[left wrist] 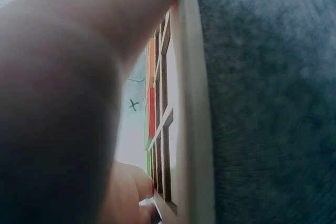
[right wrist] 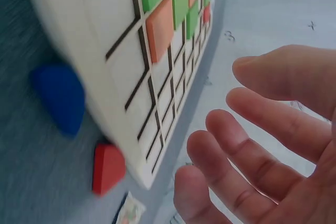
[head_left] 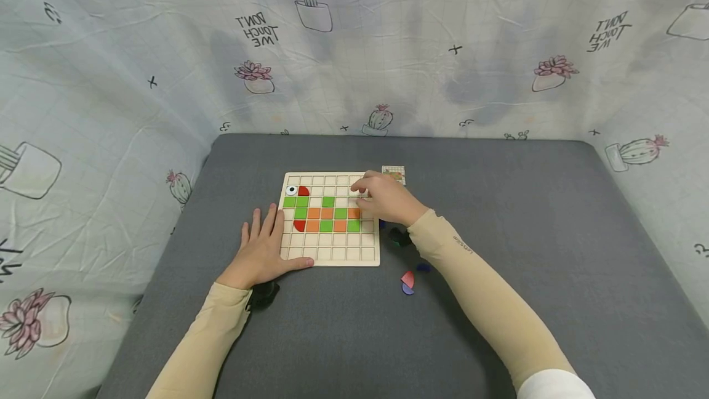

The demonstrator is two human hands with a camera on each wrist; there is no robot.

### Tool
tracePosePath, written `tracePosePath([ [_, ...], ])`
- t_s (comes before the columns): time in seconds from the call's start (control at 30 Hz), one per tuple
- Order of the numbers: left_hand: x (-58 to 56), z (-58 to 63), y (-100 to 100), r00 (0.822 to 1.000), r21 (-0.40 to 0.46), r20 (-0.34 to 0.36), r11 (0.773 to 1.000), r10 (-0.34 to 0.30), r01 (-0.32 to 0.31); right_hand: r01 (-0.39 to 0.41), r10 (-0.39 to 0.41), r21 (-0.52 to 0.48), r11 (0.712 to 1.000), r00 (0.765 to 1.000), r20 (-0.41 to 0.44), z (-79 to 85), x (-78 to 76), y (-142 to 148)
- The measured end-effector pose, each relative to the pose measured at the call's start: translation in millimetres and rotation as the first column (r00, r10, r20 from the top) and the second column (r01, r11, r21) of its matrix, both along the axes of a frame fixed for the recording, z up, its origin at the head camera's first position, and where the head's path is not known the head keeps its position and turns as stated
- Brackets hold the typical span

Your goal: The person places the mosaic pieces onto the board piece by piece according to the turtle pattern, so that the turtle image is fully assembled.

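Note:
A pale wooden grid board (head_left: pixel 332 255) holds green and orange square tiles, two red rounded pieces (head_left: pixel 303 191) and an eye piece (head_left: pixel 291 190), a black dot on white. At the board's left edge lies my left hand (head_left: pixel 259 252), fingers spread, its thumb along the front edge. In the left wrist view, part of that hand hides most of the board. My right hand (head_left: pixel 386 197) hovers over the board's back right part. The right wrist view shows its fingers (right wrist: pixel 226 166) loosely bent and apart from the thumb, with nothing between them.
Right of the board lie a red piece (right wrist: pixel 108 169) and a blue piece (right wrist: pixel 60 98). Behind them is a small picture card (head_left: pixel 394 173). Nearer on the grey table (head_left: pixel 332 337) are a pink-red piece (head_left: pixel 408 279) and a purple-blue piece (head_left: pixel 407 289). Printed cloth hangs around.

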State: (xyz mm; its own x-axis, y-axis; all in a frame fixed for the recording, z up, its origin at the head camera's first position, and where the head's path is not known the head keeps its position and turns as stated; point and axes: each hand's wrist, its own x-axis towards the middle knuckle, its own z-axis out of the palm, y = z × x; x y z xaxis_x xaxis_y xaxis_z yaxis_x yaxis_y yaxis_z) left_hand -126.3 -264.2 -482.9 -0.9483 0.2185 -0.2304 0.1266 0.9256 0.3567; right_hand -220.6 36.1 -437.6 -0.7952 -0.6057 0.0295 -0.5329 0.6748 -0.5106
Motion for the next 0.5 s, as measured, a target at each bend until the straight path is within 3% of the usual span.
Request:
tracePosePath([
  [0.23,0.2,-0.2,-0.6,1.0,-0.002,-0.008,1.0,-0.001,0.001,0.034,-0.039,-0.071,0.997,0.997,-0.065,4.0,7.7,25.9],
  [0.5,-0.6,-0.8,0.2,1.0,-0.017,-0.016,1.0,-0.002,0.002,0.109,-0.113,-0.094,0.99,0.993,-0.044,8.5,14.2,46.9],
])
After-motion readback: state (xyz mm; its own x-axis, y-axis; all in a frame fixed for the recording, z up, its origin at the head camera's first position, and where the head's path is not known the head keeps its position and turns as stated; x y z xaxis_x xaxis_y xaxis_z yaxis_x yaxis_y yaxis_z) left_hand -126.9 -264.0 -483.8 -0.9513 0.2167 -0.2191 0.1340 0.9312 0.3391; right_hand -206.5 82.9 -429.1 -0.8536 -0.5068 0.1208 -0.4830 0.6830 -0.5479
